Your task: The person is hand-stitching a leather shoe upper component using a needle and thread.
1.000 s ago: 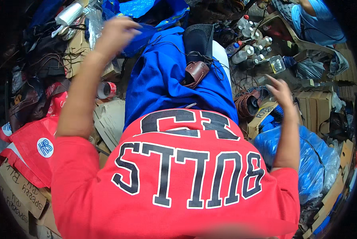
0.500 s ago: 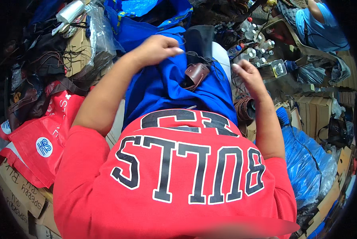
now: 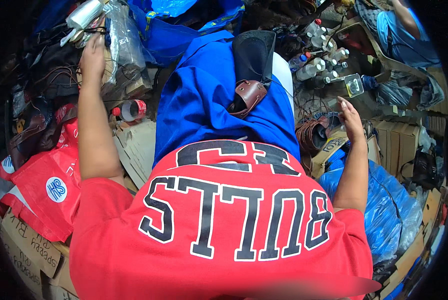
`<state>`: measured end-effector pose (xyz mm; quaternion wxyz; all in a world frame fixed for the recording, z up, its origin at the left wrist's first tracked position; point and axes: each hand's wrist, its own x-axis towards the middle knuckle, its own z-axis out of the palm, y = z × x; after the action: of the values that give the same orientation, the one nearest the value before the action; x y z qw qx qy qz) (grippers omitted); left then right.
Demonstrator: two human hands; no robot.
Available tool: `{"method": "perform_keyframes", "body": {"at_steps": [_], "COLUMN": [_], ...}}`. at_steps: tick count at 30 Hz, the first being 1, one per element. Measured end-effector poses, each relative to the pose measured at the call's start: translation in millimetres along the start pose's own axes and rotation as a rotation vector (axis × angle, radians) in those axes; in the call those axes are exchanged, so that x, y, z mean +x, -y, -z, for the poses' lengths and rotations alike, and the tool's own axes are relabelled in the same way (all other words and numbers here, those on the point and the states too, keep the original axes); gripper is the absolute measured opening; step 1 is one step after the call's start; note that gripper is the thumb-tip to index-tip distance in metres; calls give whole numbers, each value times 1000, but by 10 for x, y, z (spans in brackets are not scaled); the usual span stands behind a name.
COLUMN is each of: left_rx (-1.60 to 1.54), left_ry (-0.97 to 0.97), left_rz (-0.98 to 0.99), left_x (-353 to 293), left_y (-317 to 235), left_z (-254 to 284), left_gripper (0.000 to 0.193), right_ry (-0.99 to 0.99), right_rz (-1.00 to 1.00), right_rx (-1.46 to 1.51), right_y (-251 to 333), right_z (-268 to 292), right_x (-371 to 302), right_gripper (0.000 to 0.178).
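Dark brown leather shoe piece (image 3: 251, 96), curved, with small holes along its edge, lies on the person's lap just above the centre of the frame, joined or pressed against a broad black sole-shaped part (image 3: 254, 52) that extends toward the top. Both rest on bright blue cloth (image 3: 199, 100) covering the legs, well apart from either hand. At the upper left, the left hand (image 3: 92, 60) reaches away from the lap, its fingers pointing up beside a brown cardboard piece (image 3: 109, 50), a crinkled clear plastic bag (image 3: 124, 40) and a rolled white plastic bundle (image 3: 85, 14); I cannot tell whether those fingers are closed on a thin strand or only near it. Right of centre, the right hand (image 3: 352, 120) is raised with its fingers partly bent, above a blue plastic-wrapped bundle (image 3: 384, 205) and near a coil of brown cord (image 3: 309, 132); whether the fingertips meet or pinch something fine cannot be made out. Clear bottles (image 3: 311, 70) with pale liquid stand clustered at the upper right. Left of the lap, a clear bottle with a red label (image 3: 133, 110) lies near pale cardboard sheets (image 3: 138, 150).
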<state>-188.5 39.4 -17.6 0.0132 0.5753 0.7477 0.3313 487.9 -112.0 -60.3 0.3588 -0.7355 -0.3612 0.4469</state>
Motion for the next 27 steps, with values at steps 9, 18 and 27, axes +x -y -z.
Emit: {"method": "perform_keyframes", "body": {"at_steps": [9, 18, 27], "left_rx": [-461, -222, -447], "left_ry": [645, 1155, 1460], "left_rz": [-846, -868, -672], "left_x": [-1060, -917, -892], "left_y": [-2346, -2650, -2591], "left_z": [-889, -1152, -1224], "left_gripper": [58, 32, 30], "right_ry": [373, 480, 375], "right_rz": [905, 827, 808], "right_rx": [-474, -582, -416], "right_y": [1072, 1254, 940], "right_z": [-1231, -1498, -1606], "right_x": [-137, -104, -177], "right_gripper": [11, 13, 13]}}
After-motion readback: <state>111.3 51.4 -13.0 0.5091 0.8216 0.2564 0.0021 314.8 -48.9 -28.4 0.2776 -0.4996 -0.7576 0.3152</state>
